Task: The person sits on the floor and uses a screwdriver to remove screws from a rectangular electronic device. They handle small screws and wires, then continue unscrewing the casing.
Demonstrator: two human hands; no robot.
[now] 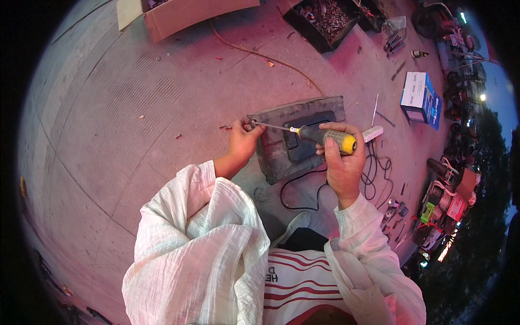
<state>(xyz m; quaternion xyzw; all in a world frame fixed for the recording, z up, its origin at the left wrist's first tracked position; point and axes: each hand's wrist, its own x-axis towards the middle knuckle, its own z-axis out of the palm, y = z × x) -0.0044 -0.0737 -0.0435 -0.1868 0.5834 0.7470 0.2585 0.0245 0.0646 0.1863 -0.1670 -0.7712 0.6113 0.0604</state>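
1. Right hand [345, 165]: closed around the handle of a screwdriver [320, 137], thumb along the near side, fingers over the top.
2. Screwdriver: thick dark handle with yellow butt end; slim metal shaft extending leftward, tip end at the left fingertips.
3. Left hand [242, 145]: thumb and fingers drawn close together at the panel's far left corner; whether they pinch anything cannot be told, the spot being small and partly covered.
4. Grey panel [276, 162]: roughly rectangular, lying on the floor in front of the person, slightly askew; dark, rounded-corner section in its middle, partly beneath the screwdriver handle.
5. Small reddish pieces [178, 136]: scattered on the floor, left of the panel.
6. Black cord [372, 172]: loosely looped, to the right of the panel and along its near side.
7. White block [373, 134]: oblong, just beyond the right hand.
8. Carton [421, 98]: blue and white, standing farther right.
9. Black bin [325, 24]: filled with small metal parts, upper right.
10. Cardboard box [200, 15]: open, at the top edge.
11. Brown hose or cable [271, 57]: curving across the floor, from near the cardboard box to the panel's far edge.
12. Floor [124, 103]: grey, finely grooved in places.
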